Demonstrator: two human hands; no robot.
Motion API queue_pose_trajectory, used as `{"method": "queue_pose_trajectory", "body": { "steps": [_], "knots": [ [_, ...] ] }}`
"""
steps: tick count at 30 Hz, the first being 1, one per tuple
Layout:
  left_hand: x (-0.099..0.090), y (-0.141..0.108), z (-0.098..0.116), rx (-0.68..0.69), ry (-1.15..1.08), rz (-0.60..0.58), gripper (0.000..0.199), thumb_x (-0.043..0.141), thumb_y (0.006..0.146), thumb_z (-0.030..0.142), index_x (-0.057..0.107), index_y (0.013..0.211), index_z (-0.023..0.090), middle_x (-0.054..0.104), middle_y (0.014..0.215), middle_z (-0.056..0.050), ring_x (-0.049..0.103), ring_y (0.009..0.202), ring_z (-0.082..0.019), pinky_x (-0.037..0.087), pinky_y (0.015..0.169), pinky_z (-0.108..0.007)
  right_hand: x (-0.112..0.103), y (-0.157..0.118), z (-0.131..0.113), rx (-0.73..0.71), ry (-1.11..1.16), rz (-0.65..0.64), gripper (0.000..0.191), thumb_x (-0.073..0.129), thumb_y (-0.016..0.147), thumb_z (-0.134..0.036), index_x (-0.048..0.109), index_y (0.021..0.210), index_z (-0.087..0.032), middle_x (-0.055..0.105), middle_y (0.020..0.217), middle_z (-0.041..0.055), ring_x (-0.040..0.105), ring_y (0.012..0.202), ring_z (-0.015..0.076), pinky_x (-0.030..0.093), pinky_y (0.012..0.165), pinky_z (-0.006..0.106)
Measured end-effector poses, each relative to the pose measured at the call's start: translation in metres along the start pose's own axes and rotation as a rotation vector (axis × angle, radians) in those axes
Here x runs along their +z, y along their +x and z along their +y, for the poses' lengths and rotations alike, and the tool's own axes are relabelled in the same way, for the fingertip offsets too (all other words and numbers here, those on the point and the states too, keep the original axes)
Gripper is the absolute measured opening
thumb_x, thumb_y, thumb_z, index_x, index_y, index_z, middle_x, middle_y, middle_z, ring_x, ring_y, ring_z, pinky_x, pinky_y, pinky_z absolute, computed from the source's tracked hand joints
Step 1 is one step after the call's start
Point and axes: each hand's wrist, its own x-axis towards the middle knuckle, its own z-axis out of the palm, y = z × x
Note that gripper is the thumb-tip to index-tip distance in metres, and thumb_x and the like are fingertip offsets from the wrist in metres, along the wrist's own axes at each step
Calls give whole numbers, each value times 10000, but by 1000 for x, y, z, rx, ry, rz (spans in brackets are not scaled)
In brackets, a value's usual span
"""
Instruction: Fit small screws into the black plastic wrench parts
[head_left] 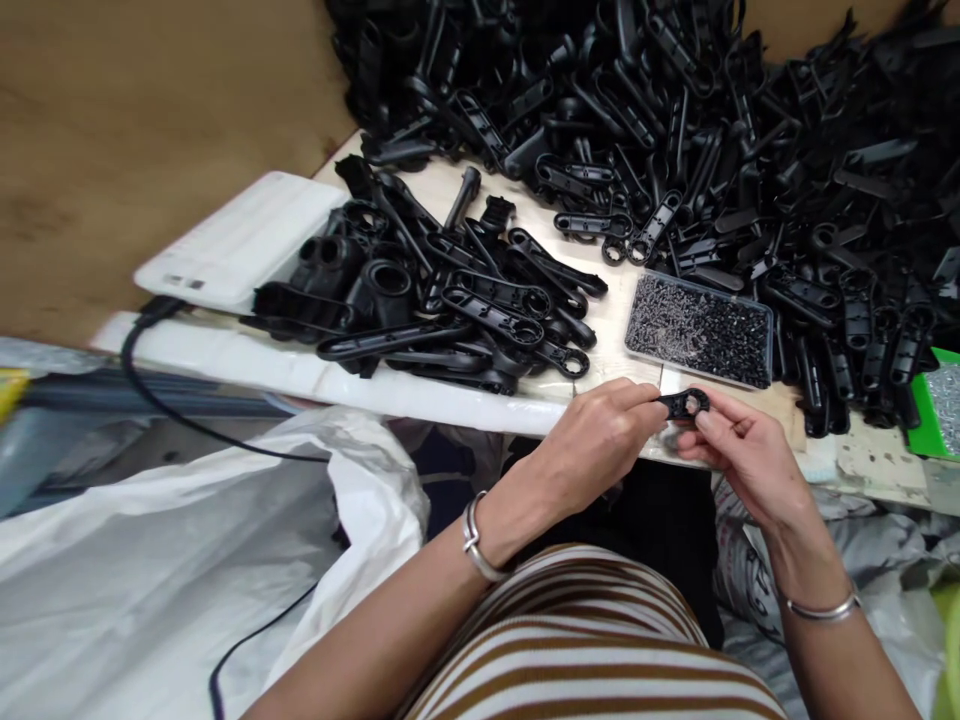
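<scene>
Just past the table's front edge, my left hand (604, 440) is closed round a black plastic part (684, 404), whose ringed end sticks out to the right. My right hand (750, 455) pinches that ringed end between thumb and forefinger, its other fingers curled below. The rest of the part is hidden in my left hand. Right behind my hands lies a clear box (697, 328) of small dark pieces. A smaller heap of black parts (465, 290) lies to the left of the box.
A large pile of black parts (675, 110) spreads over the back and right. A white device (240, 240) with a black cable (172, 405) lies at the left. A green tray (934, 405) of small metal pieces is at the right edge. A white sack (187, 560) hangs at the lower left.
</scene>
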Motion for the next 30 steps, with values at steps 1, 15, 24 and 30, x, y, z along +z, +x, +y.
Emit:
{"method": "queue_pose_trajectory", "body": {
  "steps": [1,15,24,30],
  "knots": [
    [-3,1,-1,-19,9,-51,155,527,908,88,622,798,143,646,857,-44,603,800,-158,480,735,-264,-5,-1,-1,0,-41,-1,618,819,710,-388,602,1244,-165,731,855,66,688,663,158,603,645,292],
    [-24,65,-15,4,285,-48,186,499,877,54,575,745,162,588,743,-42,527,845,-209,350,744,-342,-13,49,-63,-575,-1546,193,138,588,896,-256,704,966,-235,705,963,28,652,868,221,448,720,315],
    [-13,84,-14,-10,366,-189,220,470,886,41,599,736,136,577,701,-65,554,855,-220,402,814,-349,-6,60,-65,-384,-1802,166,175,470,929,-262,626,854,-237,702,856,41,651,789,245,305,569,299],
    [-12,80,-17,-24,349,-183,202,485,850,-5,597,786,149,579,730,-48,555,914,-212,403,878,-346,-7,62,-66,-391,-1889,142,172,460,925,-272,596,833,-222,684,838,64,649,755,259,268,533,293]
  ]
}}
